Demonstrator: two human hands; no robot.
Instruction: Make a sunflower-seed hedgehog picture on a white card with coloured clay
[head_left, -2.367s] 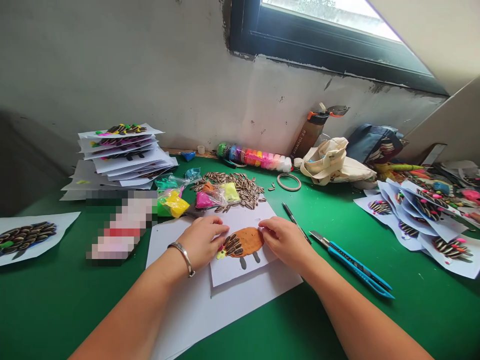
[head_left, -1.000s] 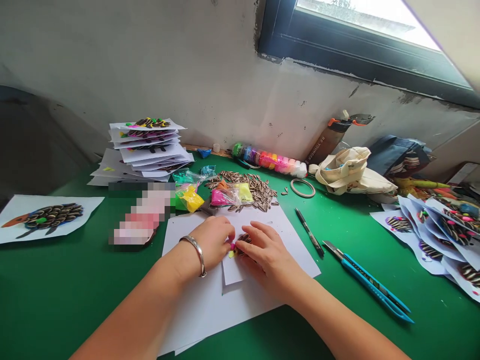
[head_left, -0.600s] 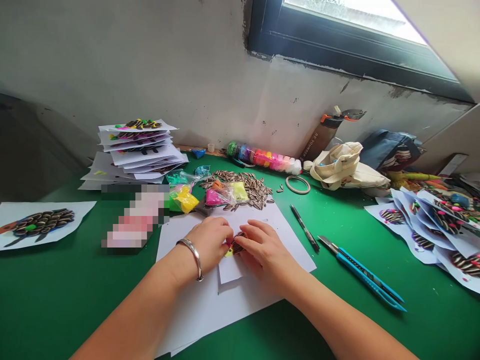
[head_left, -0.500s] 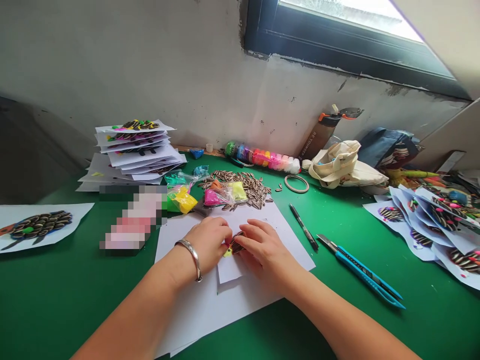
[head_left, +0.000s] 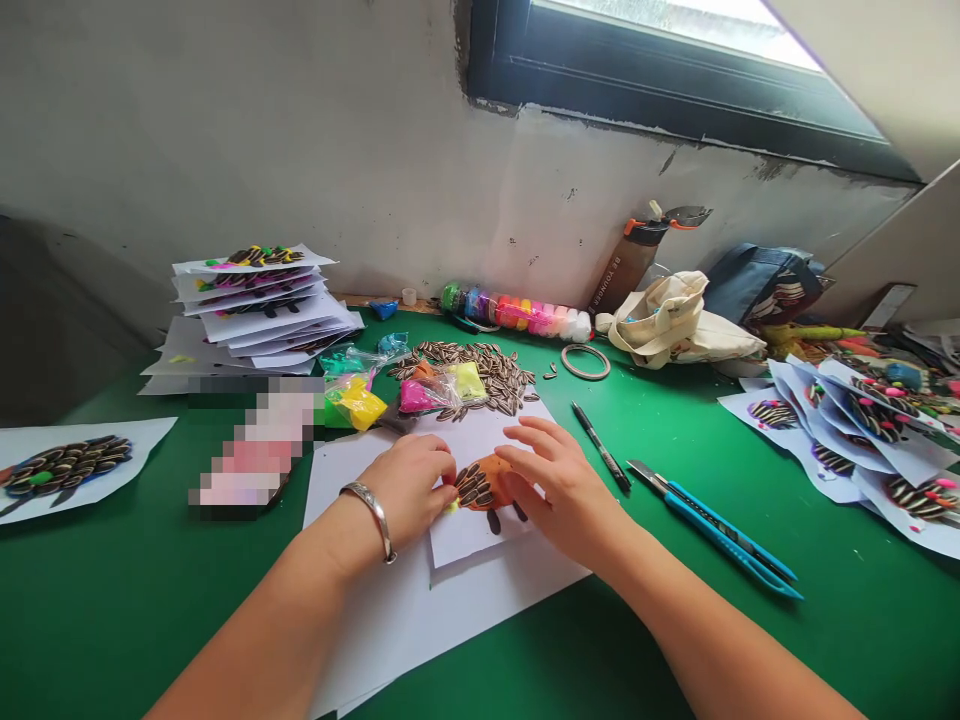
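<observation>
Centrally, my left grip (head_left: 409,487) curls down onto the left edge of an orange clay disc (head_left: 501,482); whether its fingers pinch anything is hidden. My right grip (head_left: 559,490) lies open, fingers spread, just beside the disc's right edge, holding nothing. The disc sits on a white card (head_left: 480,540), which lies on a larger paper sheet (head_left: 375,640) on the green bench (head_left: 112,620). Done: striped sunflower seeds (head_left: 471,486) overlap in rows across the disc's left part, with two dark leg shapes (head_left: 493,521) below and a yellow dab (head_left: 452,507) at its left. Remaining: the disc's right part shows bare orange. Beyond the disc lie a loose seed heap (head_left: 465,365) and bagged coloured clay (head_left: 356,405). To its right are a pen (head_left: 600,447) and a blue craft knife (head_left: 712,530); to its far left, stacked seed-covered cards (head_left: 255,300).
</observation>
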